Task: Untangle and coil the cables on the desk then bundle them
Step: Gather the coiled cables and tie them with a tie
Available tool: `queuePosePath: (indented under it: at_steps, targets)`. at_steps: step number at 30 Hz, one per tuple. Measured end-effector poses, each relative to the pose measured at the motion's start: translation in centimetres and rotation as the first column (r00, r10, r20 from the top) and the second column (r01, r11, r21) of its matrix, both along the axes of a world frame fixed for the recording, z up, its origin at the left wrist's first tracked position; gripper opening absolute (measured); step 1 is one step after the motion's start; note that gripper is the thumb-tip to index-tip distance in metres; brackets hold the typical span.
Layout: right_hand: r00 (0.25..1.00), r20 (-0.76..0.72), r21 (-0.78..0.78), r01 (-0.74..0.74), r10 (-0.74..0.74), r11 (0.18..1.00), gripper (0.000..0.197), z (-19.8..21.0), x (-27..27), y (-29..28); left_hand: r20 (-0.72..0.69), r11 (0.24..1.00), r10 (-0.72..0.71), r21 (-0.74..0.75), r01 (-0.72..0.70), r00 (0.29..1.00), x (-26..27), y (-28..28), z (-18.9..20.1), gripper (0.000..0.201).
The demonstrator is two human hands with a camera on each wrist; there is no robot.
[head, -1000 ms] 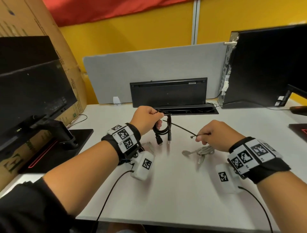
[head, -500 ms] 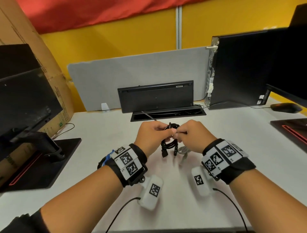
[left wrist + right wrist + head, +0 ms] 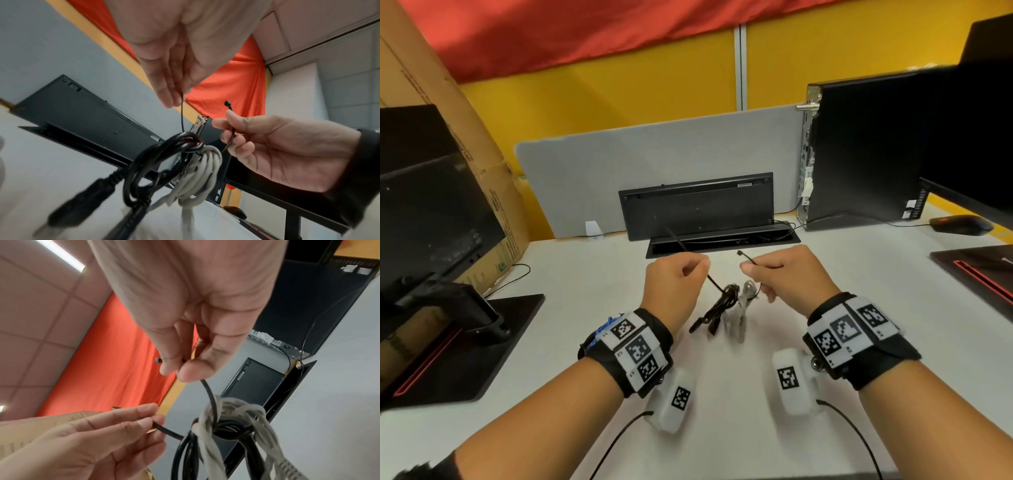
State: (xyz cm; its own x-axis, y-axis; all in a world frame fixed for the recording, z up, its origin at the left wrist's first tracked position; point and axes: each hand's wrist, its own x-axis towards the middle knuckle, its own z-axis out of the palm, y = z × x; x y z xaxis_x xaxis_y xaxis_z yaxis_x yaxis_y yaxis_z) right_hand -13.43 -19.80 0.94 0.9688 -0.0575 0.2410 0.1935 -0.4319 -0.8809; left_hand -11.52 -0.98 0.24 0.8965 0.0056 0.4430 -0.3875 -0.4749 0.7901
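- From the head view, my left hand point(image 3: 674, 277) pinches one end of a thin black cable tie point(image 3: 714, 282). My right hand point(image 3: 787, 274) pinches the other end, the one with the small head. The tie goes down from both hands and loops around the black cable coil point(image 3: 719, 305) and the grey cable coil point(image 3: 739, 308). So the bundle hangs below and between my hands, with its long side pointing down at the white desk point(image 3: 722, 394). Both hands look about as near to it as each other.
- From the left wrist view, my left thumb and fingers point(image 3: 170, 91) squeeze the tie's thin tail, and it runs straight down into the black coil. I think I need to bring the tail across to the head.
- From the right wrist view, my right thumb and finger squeeze the tie just above the grey coil.
- Past my hands a keyboard point(image 3: 695, 205) stands on its edge behind an open cable slot point(image 3: 722, 240). A grey divider point(image 3: 654, 161) and yellow wall are behind. A computer tower point(image 3: 859, 147) is on the right, and a monitor stand point(image 3: 465, 342) on the left.
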Motion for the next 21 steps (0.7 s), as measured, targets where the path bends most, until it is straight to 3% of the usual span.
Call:
queuePosePath:
  at_steps: [3,5,12,21]
  targets:
    - [0.999,-0.041,0.209,0.041,-0.033,0.977,0.026,0.1,0.0,0.1,0.060,0.999,0.017,0.037,-0.019,0.998,0.2,0.0,0.0,0.017]
    - [0.999,-0.018,0.242,0.054,-0.051,0.969,0.026,0.3,-0.1,0.4,0.106,1.000,-0.010,0.023,0.008,0.994,0.2,-0.1,0.1,0.020]
    - [0.986,0.147,0.154,0.053,-0.076,0.987,0.012,0.6,-0.3,1.4,0.207,0.993,-0.104,-0.032,0.113,0.973,-0.2,-1.1,0.3,0.055]
    - [0.970,0.241,0.047,0.022,-0.033,0.999,0.011,0.9,-0.7,2.2,0.162,0.975,-0.221,-0.004,0.224,0.962,-0.6,-2.4,0.3,0.046]
